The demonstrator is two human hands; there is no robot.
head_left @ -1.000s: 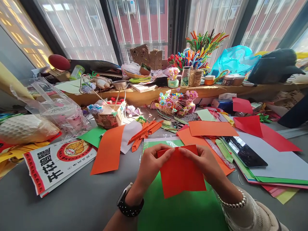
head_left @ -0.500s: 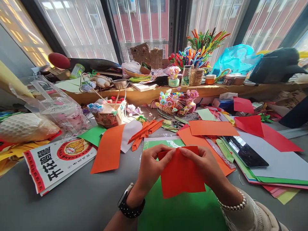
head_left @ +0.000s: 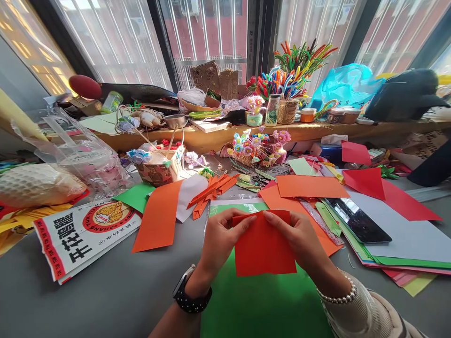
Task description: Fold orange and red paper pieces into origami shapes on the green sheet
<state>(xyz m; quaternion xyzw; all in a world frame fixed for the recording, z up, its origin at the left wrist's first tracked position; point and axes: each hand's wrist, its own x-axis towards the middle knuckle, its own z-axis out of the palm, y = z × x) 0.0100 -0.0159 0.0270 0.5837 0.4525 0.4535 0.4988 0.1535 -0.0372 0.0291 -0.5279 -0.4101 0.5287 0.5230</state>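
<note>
A red-orange sheet of paper (head_left: pixel 266 249) hangs between both hands, above a green mat (head_left: pixel 264 305). My left hand (head_left: pixel 223 234) pinches its upper left part, thumb in front and fingers behind. My right hand (head_left: pixel 299 234) grips the upper right part in the same way, with the two thumb tips close together near the top edge. The fingers behind the sheet are partly hidden. A dark watch is on the left wrist and a beaded bracelet on the right.
An orange sheet (head_left: pixel 160 218) and a printed paper bag (head_left: pixel 91 234) lie left. Folded orange strips (head_left: pixel 213 190) are beyond the mat. A phone (head_left: pixel 357 220) rests on stacked paper at right. Flower baskets (head_left: pixel 162 164) and jars (head_left: pixel 273 110) stand farther back.
The held sheet's lower edge has risen slightly and now hangs straighter, with its lower right corner a little farther left. Both hands keep their grip.
</note>
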